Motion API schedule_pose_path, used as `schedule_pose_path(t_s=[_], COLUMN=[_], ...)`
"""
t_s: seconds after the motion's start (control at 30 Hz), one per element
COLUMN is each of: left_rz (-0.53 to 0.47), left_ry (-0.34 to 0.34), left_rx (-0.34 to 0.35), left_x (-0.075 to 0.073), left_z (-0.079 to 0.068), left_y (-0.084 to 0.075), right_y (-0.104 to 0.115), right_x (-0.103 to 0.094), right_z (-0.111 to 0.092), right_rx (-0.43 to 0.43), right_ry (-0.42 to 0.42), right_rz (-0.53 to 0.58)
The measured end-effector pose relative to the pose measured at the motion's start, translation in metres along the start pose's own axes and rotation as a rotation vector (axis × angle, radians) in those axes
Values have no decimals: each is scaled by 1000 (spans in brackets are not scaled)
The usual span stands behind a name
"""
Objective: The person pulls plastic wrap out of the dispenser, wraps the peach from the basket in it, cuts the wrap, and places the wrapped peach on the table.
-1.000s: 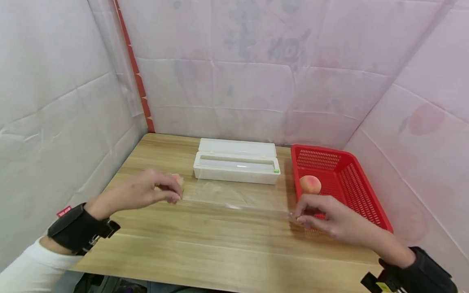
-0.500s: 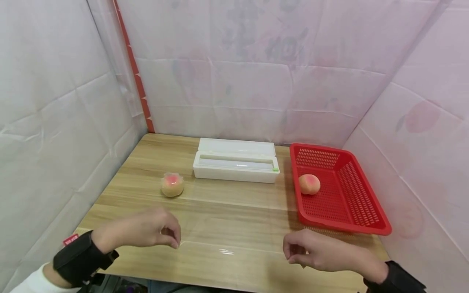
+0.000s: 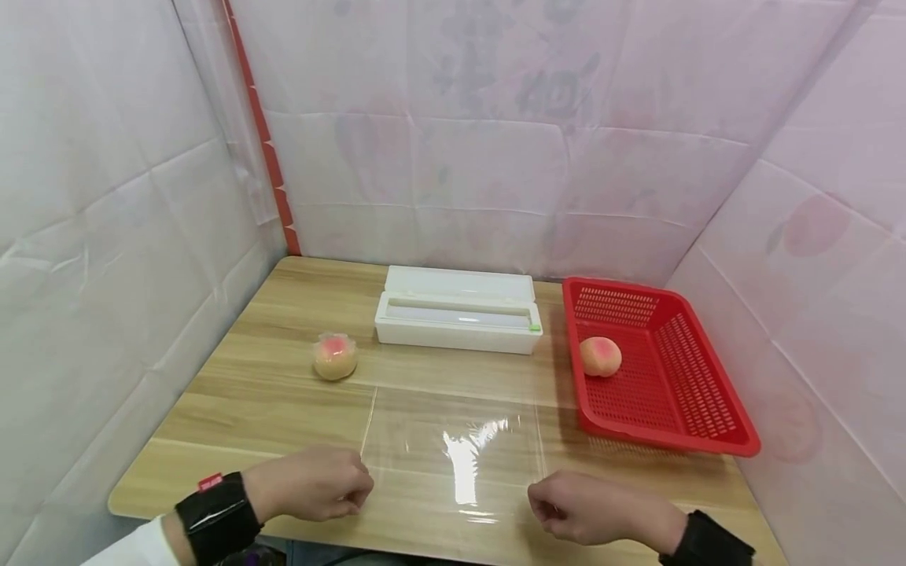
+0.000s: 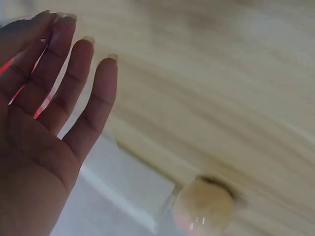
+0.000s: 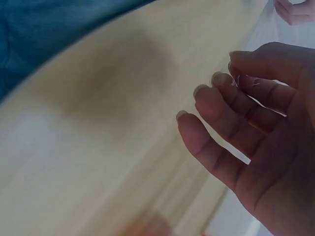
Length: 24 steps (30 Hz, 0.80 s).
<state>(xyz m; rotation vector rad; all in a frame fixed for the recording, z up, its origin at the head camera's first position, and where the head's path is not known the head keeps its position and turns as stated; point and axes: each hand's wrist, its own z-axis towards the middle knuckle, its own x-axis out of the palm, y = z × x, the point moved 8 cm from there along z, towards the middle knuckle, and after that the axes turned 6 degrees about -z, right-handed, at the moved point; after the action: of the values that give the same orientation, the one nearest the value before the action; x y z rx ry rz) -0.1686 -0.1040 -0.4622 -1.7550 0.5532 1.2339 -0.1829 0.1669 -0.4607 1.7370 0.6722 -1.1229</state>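
A clear sheet of plastic wrap [image 3: 456, 448] stretches between the two hands above the near part of the wooden table [image 3: 233, 409]. At its near left corner my left hand [image 3: 314, 481] pinches it between thumb and index finger; the other fingers are loosely bent in the left wrist view. My right hand [image 3: 602, 507] pinches the near right corner the same way, with thumb and fingertips together in the right wrist view. Beyond the left hand sits a peach [image 3: 335, 356] that looks wrapped in film.
Behind the sheet stands a white wrap dispenser box [image 3: 458, 336] with its lid raised and a roll inside. At the right is a red plastic basket [image 3: 661, 377] holding another peach [image 3: 600, 357]. White sheeting [image 3: 453, 165] walls the table's back and sides.
Both hands have come toward the near table edge, drawing the plastic wrap with them. Its far edge now lies apart from the dispenser box. The peaches and basket have stayed put.
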Motion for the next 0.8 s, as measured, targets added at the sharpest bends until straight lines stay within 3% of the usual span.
schedule_pose_path(t_s=[0.23, 0.37, 0.53, 0.7, 0.8], left_rz=[65, 104, 73, 75, 53], left_ry=[66, 72, 88, 84, 116], left_rx=[-30, -41, -82, -120, -167], left_x=[26, 33, 39, 41, 46], left_z=[16, 20, 20, 22, 24], left_y=[9, 14, 19, 20, 23], right_y=[-19, -30, -40, -45, -47], right_x=[28, 40, 52, 59, 63], right_z=[9, 9, 7, 6, 5], right_rx=[41, 102, 207, 275, 291], right_ry=[39, 99, 190, 228, 249], right_rz=[30, 97, 214, 255, 279])
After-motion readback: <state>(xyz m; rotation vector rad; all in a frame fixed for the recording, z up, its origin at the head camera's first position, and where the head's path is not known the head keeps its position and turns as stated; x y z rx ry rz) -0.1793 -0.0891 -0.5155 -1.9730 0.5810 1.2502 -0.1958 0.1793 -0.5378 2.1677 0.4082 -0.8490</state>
